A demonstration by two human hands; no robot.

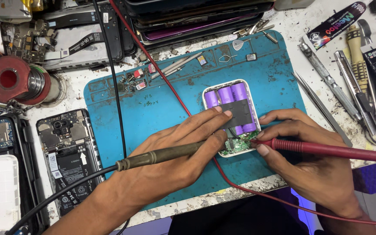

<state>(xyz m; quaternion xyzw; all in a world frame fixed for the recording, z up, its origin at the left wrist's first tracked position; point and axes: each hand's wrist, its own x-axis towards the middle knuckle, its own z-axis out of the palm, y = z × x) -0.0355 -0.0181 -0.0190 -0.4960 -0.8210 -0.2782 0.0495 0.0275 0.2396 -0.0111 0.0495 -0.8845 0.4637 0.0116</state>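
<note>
Both hands close on probes: left hand (177,150) black probe (162,155), right hand (299,148) red probe (327,150), tips on circuit board (239,144).

A white label with dark print (53,162) is sitting on the opened phone at near left. A black rectangular packet with colourful lettering (336,25) is lying far right. Dark phone screens (196,17) are stacking up at far centre.

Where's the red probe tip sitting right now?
In the head view, right of centre: the right hand holds the red probe with its tip on the green circuit board, just below the purple cells.
</note>
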